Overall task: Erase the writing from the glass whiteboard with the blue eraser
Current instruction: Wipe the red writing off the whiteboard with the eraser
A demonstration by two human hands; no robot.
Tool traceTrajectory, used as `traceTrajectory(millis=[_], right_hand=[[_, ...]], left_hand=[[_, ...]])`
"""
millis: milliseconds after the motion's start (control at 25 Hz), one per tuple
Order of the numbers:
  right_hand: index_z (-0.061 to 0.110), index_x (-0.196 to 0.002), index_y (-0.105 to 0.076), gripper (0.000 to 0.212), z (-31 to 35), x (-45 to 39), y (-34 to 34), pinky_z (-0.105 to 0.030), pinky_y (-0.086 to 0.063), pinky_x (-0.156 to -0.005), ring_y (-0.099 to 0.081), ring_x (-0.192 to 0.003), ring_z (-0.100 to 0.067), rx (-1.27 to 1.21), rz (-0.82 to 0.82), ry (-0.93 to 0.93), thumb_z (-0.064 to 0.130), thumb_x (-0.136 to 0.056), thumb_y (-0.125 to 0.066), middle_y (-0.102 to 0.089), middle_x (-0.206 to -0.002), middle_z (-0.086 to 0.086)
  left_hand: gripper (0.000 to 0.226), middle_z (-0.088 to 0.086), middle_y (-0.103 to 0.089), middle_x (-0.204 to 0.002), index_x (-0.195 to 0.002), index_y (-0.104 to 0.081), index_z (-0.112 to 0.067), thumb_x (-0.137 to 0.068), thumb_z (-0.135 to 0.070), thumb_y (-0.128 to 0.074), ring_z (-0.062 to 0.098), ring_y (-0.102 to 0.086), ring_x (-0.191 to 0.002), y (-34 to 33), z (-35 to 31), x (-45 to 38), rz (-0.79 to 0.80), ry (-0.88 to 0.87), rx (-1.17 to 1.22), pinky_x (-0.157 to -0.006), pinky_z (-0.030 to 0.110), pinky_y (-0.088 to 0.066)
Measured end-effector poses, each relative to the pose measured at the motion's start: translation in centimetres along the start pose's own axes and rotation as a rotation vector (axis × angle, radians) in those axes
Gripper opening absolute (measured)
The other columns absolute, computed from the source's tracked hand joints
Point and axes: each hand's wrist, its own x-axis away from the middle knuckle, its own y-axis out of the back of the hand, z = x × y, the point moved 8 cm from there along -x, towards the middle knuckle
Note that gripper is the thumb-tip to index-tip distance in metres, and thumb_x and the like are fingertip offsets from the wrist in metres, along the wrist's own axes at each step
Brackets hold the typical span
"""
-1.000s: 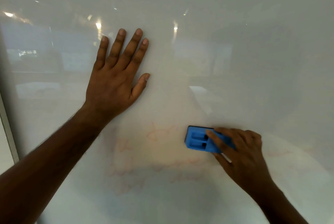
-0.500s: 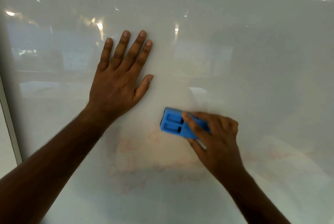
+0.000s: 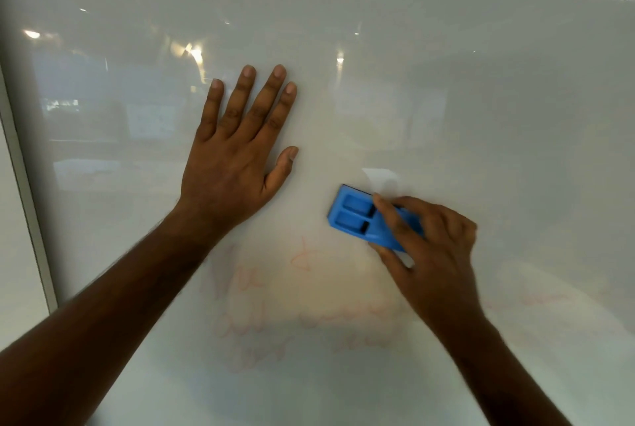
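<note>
Blue eraser (image 3: 357, 219) gripped in right hand (image 3: 436, 253) fingers (image 3: 395, 219) against whiteboard (image 3: 481, 116)

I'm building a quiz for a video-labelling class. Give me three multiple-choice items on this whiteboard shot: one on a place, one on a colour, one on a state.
1. Where does the faint writing lie relative to the eraser?
A. Above it
B. Mostly below it
C. Hidden under it

2. What colour is the writing?
A. Faded red
B. Black
C. Green

3. How does the left hand lie?
A. Curled in a fist
B. Pinching a marker
C. Flat on the glass whiteboard, fingers straight

Answers: 1 B, the traces lie lower on the board than the eraser, which the right hand grips. 2 A, the strokes are pale reddish. 3 C, the palm and extended fingers rest against the glass.
</note>
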Motion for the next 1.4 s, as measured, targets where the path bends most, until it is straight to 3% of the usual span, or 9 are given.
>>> traceTrajectory(millis=[200, 480, 720, 960, 1160, 1400], right_hand=[[0.037, -0.15, -0.047, 0.062, 6.8, 1.3, -2.7, -0.05, -0.043, -0.093, -0.056, -0.112, -0.027, -0.004, 0.065, 0.119, 0.036, -0.091, -0.063, -0.06, -0.132, 0.0], [0.033, -0.147, -0.051, 0.055, 3.6, 5.4, -1.9, -0.053, -0.044, -0.09, -0.062, -0.109, -0.029, 0.096, 0.108, 0.217, 0.031, -0.094, -0.061, -0.065, -0.13, -0.003], [0.034, -0.15, -0.05, 0.055, 6.1, 0.1, -2.0, -0.051, -0.04, -0.091, -0.055, -0.112, -0.029, 0.003, 0.06, 0.062, 0.044, -0.096, -0.055, -0.061, -0.131, -0.002], [0.039, -0.147, -0.048, 0.057, 12.8, 2.8, -5.2, -0.048, -0.041, -0.088, -0.057, -0.106, -0.026, 0.001, 0.071, 0.19, 0.038, -0.091, -0.06, -0.061, -0.126, 0.0], [0.039, -0.147, -0.051, 0.06, 10.3, 5.3, -4.8, -0.049, -0.041, -0.09, -0.06, -0.105, -0.026, 0.061, 0.074, 0.221, 0.033, -0.089, -0.064, -0.063, -0.127, -0.001], [0.037, -0.148, -0.048, 0.063, 10.7, -1.5, -3.2, -0.05, -0.039, -0.09, -0.053, -0.113, -0.028, -0.043, 0.04, 0.087, 0.036, -0.088, -0.064, -0.057, -0.13, -0.003]], left_hand=[[0.07, 0.01, -0.015, -0.183, -0.175, -0.018, -0.012, -0.117, -0.049, -0.033, 0.035, -0.011, -0.169, 0.2, -0.1, 0.0, 0.024, -0.024, 0.01, -0.138, 0.057, -0.01], [0.071, 0.004, -0.019, -0.182, -0.175, -0.022, -0.016, -0.117, -0.054, -0.035, 0.031, -0.016, -0.169, 1.2, 4.1, 1.4, 0.075, -0.289, -0.016, -0.137, 0.051, -0.018], [0.072, 0.006, -0.022, -0.182, -0.174, -0.022, -0.015, -0.115, -0.053, -0.039, 0.035, -0.018, -0.169, 1.0, 4.0, 2.2, 0.028, -0.185, -0.037, -0.136, 0.058, -0.02], [0.073, 0.005, -0.019, -0.182, -0.175, -0.022, -0.015, -0.116, -0.055, -0.037, 0.039, -0.013, -0.168, 0.9, 4.9, 3.2, 0.029, -0.085, -0.036, -0.135, 0.062, -0.016], [0.074, 0.01, -0.016, -0.182, -0.174, -0.02, -0.01, -0.116, -0.053, -0.032, 0.043, -0.012, -0.168, 1.1, 6.5, 4.5, 0.013, 0.091, -0.002, -0.135, 0.065, -0.01], [0.077, 0.012, -0.014, -0.183, -0.174, -0.018, -0.007, -0.115, -0.054, -0.033, 0.043, -0.012, -0.168, 1.1, 6.8, 4.8, 0.029, 0.144, -0.003, -0.136, 0.063, -0.01]])
